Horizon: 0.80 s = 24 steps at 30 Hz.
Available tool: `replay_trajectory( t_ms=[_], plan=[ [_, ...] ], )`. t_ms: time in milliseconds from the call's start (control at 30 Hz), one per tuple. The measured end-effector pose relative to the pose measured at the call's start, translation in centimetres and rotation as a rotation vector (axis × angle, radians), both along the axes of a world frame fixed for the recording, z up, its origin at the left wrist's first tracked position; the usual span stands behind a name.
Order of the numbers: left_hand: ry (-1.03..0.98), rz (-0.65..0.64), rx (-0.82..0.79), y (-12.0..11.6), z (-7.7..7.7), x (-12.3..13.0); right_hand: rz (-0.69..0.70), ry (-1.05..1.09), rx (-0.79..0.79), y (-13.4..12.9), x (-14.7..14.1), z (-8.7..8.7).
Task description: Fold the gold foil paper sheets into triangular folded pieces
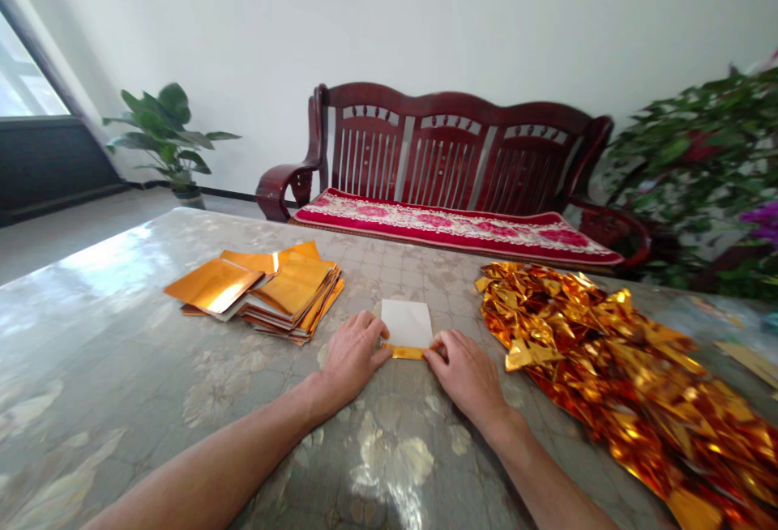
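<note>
A small sheet of gold foil paper [406, 322] lies white side up on the table in front of me. Its near edge is folded over, so a narrow gold strip shows there. My left hand [356, 353] pinches the left end of that fold, thumb and fingers together. At the right end, my right hand [465, 371] grips the fold the same way. Left of my hands sits a loose stack of gold foil sheets [297, 287]. To the right spreads a big heap of folded gold foil pieces [583, 344].
The table [243, 449] has a glossy flower-patterned cover. Beyond its far edge stands a dark red wooden bench [450, 141] with a red floral cushion [455, 226]. A clear plastic bag [717, 319] lies at the right. Potted plants [170, 133] flank the bench.
</note>
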<state>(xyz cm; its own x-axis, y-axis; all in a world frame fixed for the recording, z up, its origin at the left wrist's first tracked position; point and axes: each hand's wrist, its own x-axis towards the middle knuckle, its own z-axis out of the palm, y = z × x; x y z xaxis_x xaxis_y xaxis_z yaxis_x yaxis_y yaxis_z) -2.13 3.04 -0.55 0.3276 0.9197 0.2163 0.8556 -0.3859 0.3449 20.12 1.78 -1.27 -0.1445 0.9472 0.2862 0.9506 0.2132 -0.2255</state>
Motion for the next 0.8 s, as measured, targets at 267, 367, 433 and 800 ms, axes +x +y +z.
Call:
replay_trajectory(
  t_ms=[267, 367, 433, 800],
  plan=[
    [0.097, -0.322, 0.181, -0.4, -0.9, 0.5, 0.095, -0.020, 0.150, -0.2, -0.2, -0.2],
    [0.211, -0.415, 0.161, -0.7, -0.6, 0.9, 0.277, -0.100, 0.200, -0.7, -0.7, 0.1],
    [0.267, -0.407, 0.168, -1.0, -0.4, 1.1, 0.381, -0.140, 0.193, -1.0, -0.9, 0.2],
    [0.451, -0.276, 0.139, -3.1, 0.1, 1.1, 0.230, -0.282, 0.179, -2.3, -0.1, 0.4]
  ],
)
